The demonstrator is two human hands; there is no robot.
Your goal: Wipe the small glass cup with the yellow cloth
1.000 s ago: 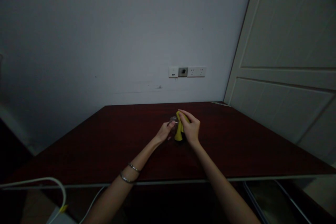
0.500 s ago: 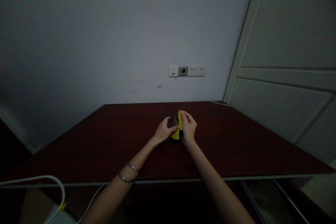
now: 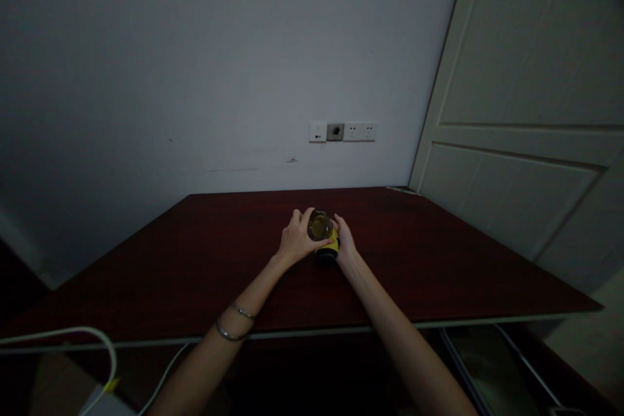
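Note:
Over the middle of the table, my left hand (image 3: 294,238) is wrapped round a small clear glass (image 3: 320,226), its round end facing me. Through the glass shows a yellowish tint. A soft-looking yellow and black cloth (image 3: 332,246) lies against the lower right side of the glass; its full shape is hidden. My right hand (image 3: 346,240) is closed on the cloth from the right, with most of its fingers out of sight behind the cloth and glass. The left thumb reaches across just below the glass, next to the yellow part.
The dark red tabletop (image 3: 234,253) meets a pale wall with a row of sockets (image 3: 342,132). A white panelled door (image 3: 517,169) stands along the right. A white cable (image 3: 104,338) loops over the front left edge.
The glass has turned so its round end faces me. My right hand has dropped from the cloth's upper edge to beside and behind the glass. The view has shifted slightly.

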